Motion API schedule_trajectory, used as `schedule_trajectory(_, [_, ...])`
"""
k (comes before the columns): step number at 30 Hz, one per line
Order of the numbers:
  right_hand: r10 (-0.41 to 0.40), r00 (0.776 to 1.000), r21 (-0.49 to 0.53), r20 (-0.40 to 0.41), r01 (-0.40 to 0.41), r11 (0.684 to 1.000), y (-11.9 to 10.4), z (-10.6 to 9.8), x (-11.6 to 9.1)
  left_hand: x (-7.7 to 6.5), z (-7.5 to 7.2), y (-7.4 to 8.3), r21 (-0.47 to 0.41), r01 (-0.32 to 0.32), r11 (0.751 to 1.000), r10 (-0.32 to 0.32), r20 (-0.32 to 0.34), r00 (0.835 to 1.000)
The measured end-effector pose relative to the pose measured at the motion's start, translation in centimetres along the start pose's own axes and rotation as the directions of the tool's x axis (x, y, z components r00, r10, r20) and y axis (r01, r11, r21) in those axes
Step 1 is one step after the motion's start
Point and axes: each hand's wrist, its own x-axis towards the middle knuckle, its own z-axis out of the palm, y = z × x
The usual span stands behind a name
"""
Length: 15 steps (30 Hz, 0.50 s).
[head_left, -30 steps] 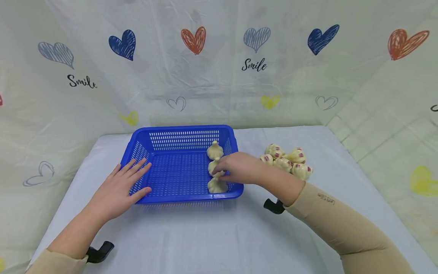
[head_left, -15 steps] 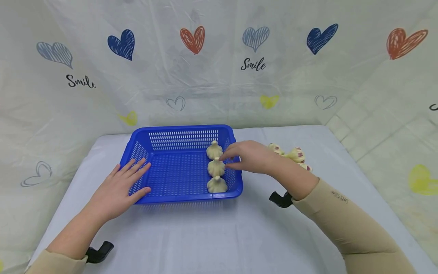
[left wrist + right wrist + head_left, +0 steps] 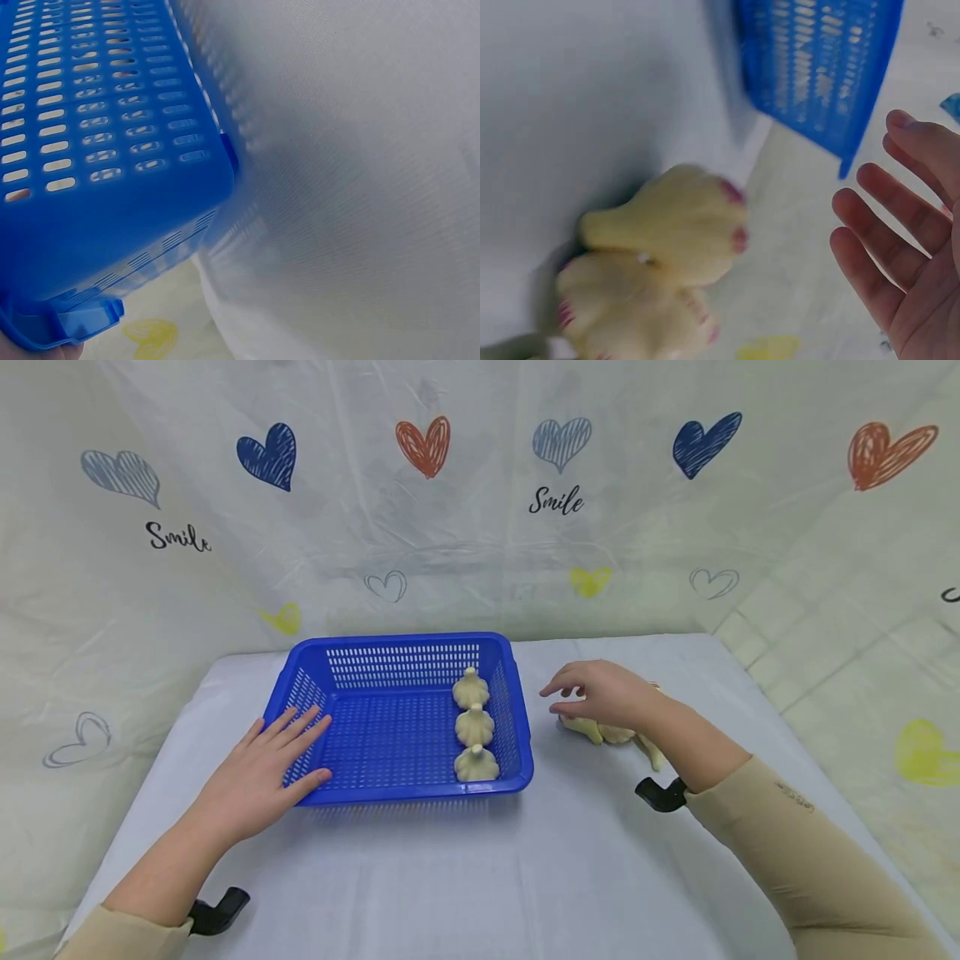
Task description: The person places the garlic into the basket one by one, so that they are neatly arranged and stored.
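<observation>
- Your left hand (image 3: 258,777) rests over the left rim of the blue perforated plastic basket (image 3: 412,796), fingers straight and spread; its grip is released, and it hides part of that rim.
- In the left wrist view, the basket's slotted wall runs off the frame, and only a sliver of your fingers (image 3: 71,352) shows at the bottom left corner.
- Your right hand (image 3: 600,693) hovers to the right of the basket, apart from it, with fingers loosely bent; its grip is released too.
- Three garlic bulbs (image 3: 475,726) stand in a row along the inside of the basket's right wall, stems up, all in plain sight.
- More garlic bulbs (image 3: 617,734) lie clustered on the white-covered table (image 3: 420,877), beneath and behind your right hand and forearm, so you cannot count them from the head view.
- The right wrist view shows some of that cluster, blurred, with purple-red marks; the lowest ones are cut off, as is your right palm at the edge.
- Your tan sleeves (image 3: 810,860) leave the head view at the bottom, partly cropped.
</observation>
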Motion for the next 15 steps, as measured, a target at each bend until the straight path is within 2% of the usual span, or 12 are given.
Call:
schedule_trajectory(7, [0.058,0.998,0.057,-0.022,-0.057,0.997,3.8,0.7,-1.7,0.0,0.0,0.0,0.001,-0.003,1.000,0.003,-0.003,1.000])
schedule_trajectory(10, [0.068,0.997,0.047,-0.037,-0.066,0.997,4.7,0.9,-2.2,0.0,-0.1,0.0,0.000,-0.007,1.000,0.007,-0.008,1.000])
schedule_trajectory(15, [0.064,0.998,0.001,-0.019,-0.064,0.998,5.5,1.4,-2.2,-0.1,-0.1,-0.1,0.002,-0.008,1.000,0.008,-0.009,1.000])
